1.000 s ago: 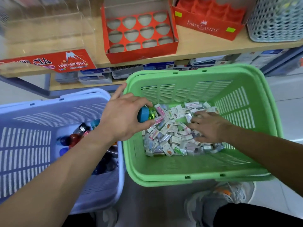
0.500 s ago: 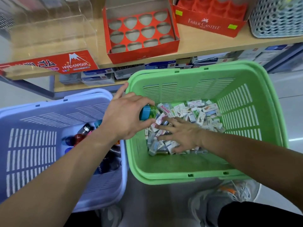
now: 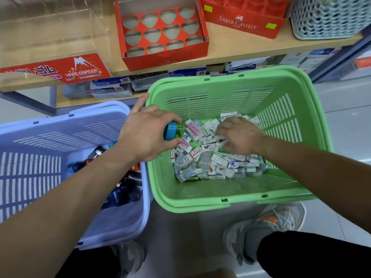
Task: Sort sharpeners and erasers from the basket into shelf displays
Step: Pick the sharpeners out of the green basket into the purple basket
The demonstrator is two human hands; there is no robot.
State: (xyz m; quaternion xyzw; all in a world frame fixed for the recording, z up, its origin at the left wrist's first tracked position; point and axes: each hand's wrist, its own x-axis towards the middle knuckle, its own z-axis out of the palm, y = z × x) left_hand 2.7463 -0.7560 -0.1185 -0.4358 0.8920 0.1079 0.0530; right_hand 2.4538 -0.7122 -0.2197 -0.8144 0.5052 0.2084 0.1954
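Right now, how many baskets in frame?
3: green basket on the floor, centre; lavender basket to its left; grey lattice basket on the shelf, top right. Green rim looks doubled; another may be nested.

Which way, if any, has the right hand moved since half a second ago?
Yes. Judged against the green basket, the right hand has slid right and toward the far wall, away from the left hand gripping the sharpener.

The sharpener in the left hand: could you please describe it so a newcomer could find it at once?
Find the green basket in front of the shelf. At its left rim the left hand grips a round sharpener. Its blue cap and clear green body set it apart from the boxy erasers beside it.
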